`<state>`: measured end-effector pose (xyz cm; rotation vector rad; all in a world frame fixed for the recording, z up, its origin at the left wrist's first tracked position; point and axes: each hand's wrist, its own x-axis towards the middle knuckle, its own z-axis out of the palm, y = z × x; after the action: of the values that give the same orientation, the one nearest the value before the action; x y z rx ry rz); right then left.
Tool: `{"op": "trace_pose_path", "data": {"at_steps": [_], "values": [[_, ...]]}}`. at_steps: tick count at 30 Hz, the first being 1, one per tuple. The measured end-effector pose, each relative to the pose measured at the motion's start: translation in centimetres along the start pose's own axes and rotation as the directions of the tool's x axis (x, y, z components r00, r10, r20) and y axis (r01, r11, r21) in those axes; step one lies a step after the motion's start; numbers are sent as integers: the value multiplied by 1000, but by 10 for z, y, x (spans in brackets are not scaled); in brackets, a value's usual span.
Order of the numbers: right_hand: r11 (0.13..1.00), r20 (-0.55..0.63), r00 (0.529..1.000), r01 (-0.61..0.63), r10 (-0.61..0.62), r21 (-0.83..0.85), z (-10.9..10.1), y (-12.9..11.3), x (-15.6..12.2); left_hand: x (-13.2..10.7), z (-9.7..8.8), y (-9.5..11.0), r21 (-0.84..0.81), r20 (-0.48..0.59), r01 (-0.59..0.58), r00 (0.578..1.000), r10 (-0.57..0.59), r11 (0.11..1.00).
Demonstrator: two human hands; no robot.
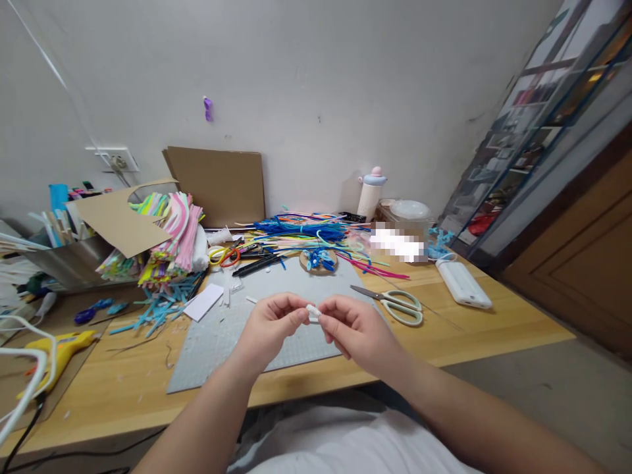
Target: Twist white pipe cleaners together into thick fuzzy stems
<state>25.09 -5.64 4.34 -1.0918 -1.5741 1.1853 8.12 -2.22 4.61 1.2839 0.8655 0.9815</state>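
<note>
Between the fingertips of both hands is a small white piece (313, 312), perhaps a bent bit of pipe cleaner; its exact kind is too small to make out. My left hand (271, 326) pinches its left end with thumb and forefinger. On its other end, my right hand (358, 329) is closed in a similar pinch. Both hands hover over the front part of a grey cutting mat (212, 355). Scissors with pale green handles (402, 306) lie just beyond my right hand. A round wooden slice (328, 268) bearing blue twisted pieces (316, 258) sits on the mat's far side.
Bundles of coloured pipe cleaners (301, 227) cover the back of the table. To the left are a yellow glue gun (64, 349), blue scissors (91, 313), light blue cut pieces (158, 306) and a white card (204, 302). At right lies a white power bank (464, 283); a bottle (370, 197) stands behind.
</note>
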Motion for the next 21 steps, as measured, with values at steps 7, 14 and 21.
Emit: {"op": "trace_pose_path", "data": {"at_steps": [7,14,21], "values": [[728,540,811,-507,224,461,-18,-4,13,-3,1,8,14,88,-72,994,70,997],[974,58,998,18,-4,-228,-4,2,9,5,4,-4,85,-197,38,980,-21,996],[705,10,932,281,-363,-651,-2,3,-4,1,2,1,117,-104,-20,994,33,993]]}}
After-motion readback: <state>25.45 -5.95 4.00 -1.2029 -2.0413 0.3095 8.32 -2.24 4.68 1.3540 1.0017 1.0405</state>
